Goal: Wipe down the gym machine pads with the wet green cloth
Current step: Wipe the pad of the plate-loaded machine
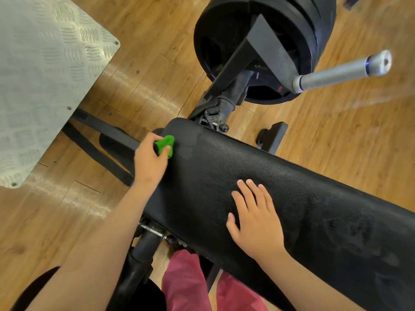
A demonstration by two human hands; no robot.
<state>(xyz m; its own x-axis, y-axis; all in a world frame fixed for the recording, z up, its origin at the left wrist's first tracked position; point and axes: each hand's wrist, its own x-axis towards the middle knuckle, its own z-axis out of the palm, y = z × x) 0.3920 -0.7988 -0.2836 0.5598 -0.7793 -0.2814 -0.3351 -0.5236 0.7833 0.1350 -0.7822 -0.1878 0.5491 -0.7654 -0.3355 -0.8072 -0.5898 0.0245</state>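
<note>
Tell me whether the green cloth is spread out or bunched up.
Bunched up: the green cloth is a wad gripped in the left hand, held against the end of the black pad.

Your left hand (150, 162) grips the bunched green cloth (165, 146) and holds it against the far left end of the black pad (303, 198), where a damp patch shows just beside the cloth. Your right hand (256, 217) lies flat on the middle of the pad, fingers straight and together. Past the pad's end you see stacked black weight plates (265, 30) and a silver bar (336, 74) over the wooden floor (336, 135), with a metal tread plate (40, 75) at your left.
</note>
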